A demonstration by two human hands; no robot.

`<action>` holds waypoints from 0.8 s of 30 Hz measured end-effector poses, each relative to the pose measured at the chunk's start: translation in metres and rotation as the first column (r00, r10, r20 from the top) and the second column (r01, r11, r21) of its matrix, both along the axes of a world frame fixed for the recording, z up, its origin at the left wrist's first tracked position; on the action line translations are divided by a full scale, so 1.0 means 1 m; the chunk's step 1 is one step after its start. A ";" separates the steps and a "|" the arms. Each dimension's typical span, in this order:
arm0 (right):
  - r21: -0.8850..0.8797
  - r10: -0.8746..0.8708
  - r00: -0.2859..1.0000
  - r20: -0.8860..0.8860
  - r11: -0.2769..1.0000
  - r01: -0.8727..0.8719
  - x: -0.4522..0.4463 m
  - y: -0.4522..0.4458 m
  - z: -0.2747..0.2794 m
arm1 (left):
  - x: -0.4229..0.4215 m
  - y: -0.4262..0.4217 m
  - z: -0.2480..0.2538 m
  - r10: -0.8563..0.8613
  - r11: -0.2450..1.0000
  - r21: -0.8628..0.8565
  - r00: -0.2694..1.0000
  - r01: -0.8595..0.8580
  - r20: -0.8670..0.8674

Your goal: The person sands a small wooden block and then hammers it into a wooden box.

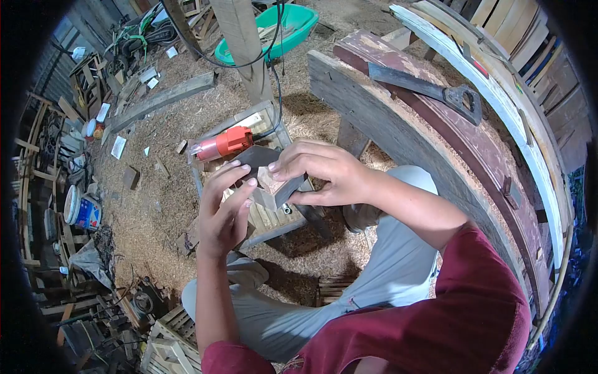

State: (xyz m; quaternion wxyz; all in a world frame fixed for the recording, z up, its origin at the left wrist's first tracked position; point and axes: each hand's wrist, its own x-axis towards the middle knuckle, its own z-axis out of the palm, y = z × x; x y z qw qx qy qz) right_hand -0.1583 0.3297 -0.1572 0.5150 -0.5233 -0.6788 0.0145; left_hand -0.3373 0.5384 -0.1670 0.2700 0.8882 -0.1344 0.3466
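In front of my lap I hold an angular piece of wood, with dark outer faces and a paler inner face. My left hand grips its near left side, with the thumb and fingertips pressed on it. From the right, my right hand closes over its top edge, thumb underneath. Fingers cover part of the wood, so I cannot tell whether it is one piece or several put together. Just beyond it, a red corded power tool lies on a low slatted wooden stand.
A handsaw lies across long planks on the right. Behind the wooden post sits a green basin. Wood shavings cover the floor. A white and blue bucket and scrap wood stand at left.
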 end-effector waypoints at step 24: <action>-0.077 0.016 0.999 0.039 0.997 -0.013 0.000 0.001 0.003 | 0.001 -0.004 -0.001 0.113 0.991 0.076 0.994 -0.113 0.009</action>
